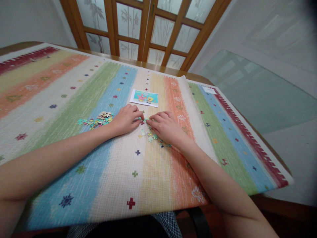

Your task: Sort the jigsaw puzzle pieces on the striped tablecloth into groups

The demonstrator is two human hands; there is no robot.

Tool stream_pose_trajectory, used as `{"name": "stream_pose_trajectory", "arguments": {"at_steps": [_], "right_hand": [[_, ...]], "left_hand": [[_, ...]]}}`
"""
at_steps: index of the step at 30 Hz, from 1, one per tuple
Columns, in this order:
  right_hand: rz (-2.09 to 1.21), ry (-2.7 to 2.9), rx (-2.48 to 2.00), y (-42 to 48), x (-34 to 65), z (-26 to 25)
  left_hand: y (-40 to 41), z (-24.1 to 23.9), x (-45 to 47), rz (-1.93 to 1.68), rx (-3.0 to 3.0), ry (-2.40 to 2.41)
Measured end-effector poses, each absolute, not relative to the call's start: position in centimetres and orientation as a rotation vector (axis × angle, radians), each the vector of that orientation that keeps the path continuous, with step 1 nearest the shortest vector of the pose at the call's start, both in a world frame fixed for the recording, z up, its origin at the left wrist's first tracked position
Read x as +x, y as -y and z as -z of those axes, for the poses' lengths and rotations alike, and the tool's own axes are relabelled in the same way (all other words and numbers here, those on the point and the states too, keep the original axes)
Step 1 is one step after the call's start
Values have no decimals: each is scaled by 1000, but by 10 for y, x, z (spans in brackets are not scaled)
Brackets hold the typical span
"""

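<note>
Over the middle of the striped tablecloth, my left hand (126,119) and my right hand (165,126) meet almost fingertip to fingertip. Between them is a small teal jigsaw puzzle piece (145,120), pinched from both sides with the fingers curled. Partly under my right hand lie several loose or joined light-green puzzle pieces (150,137), with darker ones (163,144) by the wrist. A heap of mixed puzzle pieces (100,119) sits to the left, behind my left forearm. Some of it is hidden by that arm.
A printed picture card (144,98) with cartoon figures lies flat just beyond my hands. The striped tablecloth (121,175) covers the table, with a raised fold (184,81) near the far edge. A white paper (209,90) lies at the far right. Wooden glazed doors (146,29) stand behind.
</note>
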State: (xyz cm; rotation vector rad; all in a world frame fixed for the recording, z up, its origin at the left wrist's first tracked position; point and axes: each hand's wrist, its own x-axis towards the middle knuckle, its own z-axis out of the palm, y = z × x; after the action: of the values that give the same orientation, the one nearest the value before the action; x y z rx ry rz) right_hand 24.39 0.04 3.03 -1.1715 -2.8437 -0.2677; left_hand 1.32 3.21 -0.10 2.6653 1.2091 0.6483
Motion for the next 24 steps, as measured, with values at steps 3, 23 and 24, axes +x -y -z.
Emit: {"name": "stream_pose_trajectory", "arguments": {"at_steps": [3,23,24], "right_hand": [[254,2848,-1195,1,241,-32],[-315,2317,-1294,-33,292,-43],[-337,2342,-1303,-32,294,-45]], "left_hand": [[-32,1,13,-652,2661,-1209],[-36,7,7,-639,2682,-1144],[-36,6,7,-639,2678,-1141]]}}
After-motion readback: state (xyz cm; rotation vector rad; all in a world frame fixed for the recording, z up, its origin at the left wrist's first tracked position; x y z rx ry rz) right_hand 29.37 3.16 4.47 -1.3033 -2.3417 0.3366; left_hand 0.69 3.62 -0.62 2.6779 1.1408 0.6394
